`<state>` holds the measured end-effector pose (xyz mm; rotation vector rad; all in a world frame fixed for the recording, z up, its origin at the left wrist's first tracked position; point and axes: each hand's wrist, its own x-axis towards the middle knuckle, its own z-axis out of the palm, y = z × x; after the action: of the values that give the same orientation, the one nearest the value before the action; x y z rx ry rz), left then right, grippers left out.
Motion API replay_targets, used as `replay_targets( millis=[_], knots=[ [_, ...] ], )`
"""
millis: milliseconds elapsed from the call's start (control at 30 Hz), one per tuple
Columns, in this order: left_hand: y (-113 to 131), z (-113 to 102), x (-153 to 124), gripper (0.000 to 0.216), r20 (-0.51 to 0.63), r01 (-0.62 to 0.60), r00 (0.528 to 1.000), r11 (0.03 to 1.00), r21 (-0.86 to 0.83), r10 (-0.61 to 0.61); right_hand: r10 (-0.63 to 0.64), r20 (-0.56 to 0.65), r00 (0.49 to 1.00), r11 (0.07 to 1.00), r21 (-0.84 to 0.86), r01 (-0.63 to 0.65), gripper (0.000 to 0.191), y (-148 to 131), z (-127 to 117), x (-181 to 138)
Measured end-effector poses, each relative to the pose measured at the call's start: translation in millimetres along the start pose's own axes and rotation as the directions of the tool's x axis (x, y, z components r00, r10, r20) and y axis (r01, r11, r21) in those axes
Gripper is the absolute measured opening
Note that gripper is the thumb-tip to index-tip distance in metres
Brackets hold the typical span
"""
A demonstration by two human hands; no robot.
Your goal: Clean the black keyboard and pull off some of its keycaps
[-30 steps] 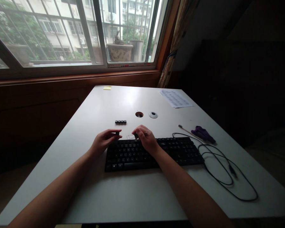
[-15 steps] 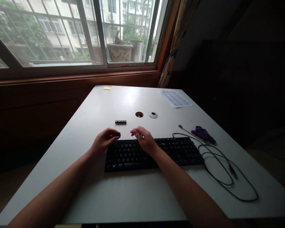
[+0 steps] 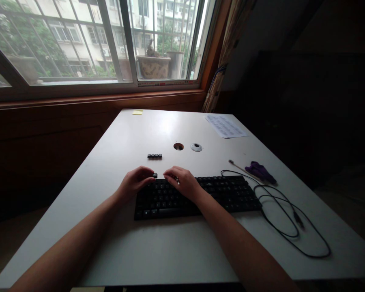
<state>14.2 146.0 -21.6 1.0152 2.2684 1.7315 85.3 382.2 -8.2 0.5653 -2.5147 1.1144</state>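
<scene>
A black keyboard (image 3: 225,194) lies across the middle of the white table (image 3: 158,251). My left hand (image 3: 135,182) hovers over the keyboard's top left corner, thumb and forefinger pinched on a small black keycap (image 3: 155,175). My right hand (image 3: 184,184) rests on the upper key rows just to the right. Its fingers are curled together and a small metal piece glints under them, though I cannot tell what it is. The two hands' fingertips are nearly touching. A short row of loose black keycaps (image 3: 154,155) lies on the table beyond the hands.
The keyboard's black cable (image 3: 286,221) loops at the right. A purple cloth (image 3: 259,170) and a thin stick (image 3: 239,166) lie behind it. Farther back are a cable hole (image 3: 178,146), its white cap (image 3: 196,147), a printed sheet (image 3: 225,125) and a yellow note (image 3: 137,112).
My right hand has slid left and toward me along the top key row, closing the gap to the left hand. A thin wire frame seen between the hands a second ago is out of sight.
</scene>
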Motion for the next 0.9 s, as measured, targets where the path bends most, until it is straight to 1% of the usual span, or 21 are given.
replay_targets(
  millis=[133, 300, 400, 567, 733, 900],
  knots=[
    [-1.5, 2.4, 0.2, 0.03, -0.014, -0.019, 1.0, 0.997, 0.081, 0.02, -0.011, 0.012, 1.0, 1.0, -0.004, 0.011, 0.012, 0.5, -0.2, -0.3],
    [-3.2, 4.5, -0.8, 0.028, 0.011, -0.019, 1.0, 0.988, 0.155, 0.017, -0.034, 0.026, 0.999, 0.999, 0.014, 0.034, 0.014, 0.2, 0.3, -1.0],
    [-2.9, 4.6, -0.4, 0.026, 0.038, -0.048, 0.998, 0.985, 0.168, 0.043, -0.048, 0.037, 0.998, 0.998, 0.034, 0.047, 0.016, -0.4, 0.0, -1.4],
    [-0.4, 3.8, 1.1, 0.023, 0.102, -0.138, 0.988, 0.972, 0.193, 0.119, -0.064, 0.038, 0.997, 0.998, 0.031, 0.063, 0.017, -0.8, 0.1, -1.2],
    [-1.7, 4.1, 1.0, 0.02, 0.106, -0.16, 0.984, 0.969, 0.191, 0.142, -0.083, 0.038, 0.996, 0.996, 0.031, 0.082, 0.016, -2.2, 1.0, -0.4],
    [0.3, 5.1, 1.0, 0.019, 0.1, -0.163, 0.984, 0.968, 0.189, 0.146, -0.077, 0.038, 0.996, 0.997, 0.026, 0.076, 0.017, -2.8, 1.4, 0.2]
  ],
)
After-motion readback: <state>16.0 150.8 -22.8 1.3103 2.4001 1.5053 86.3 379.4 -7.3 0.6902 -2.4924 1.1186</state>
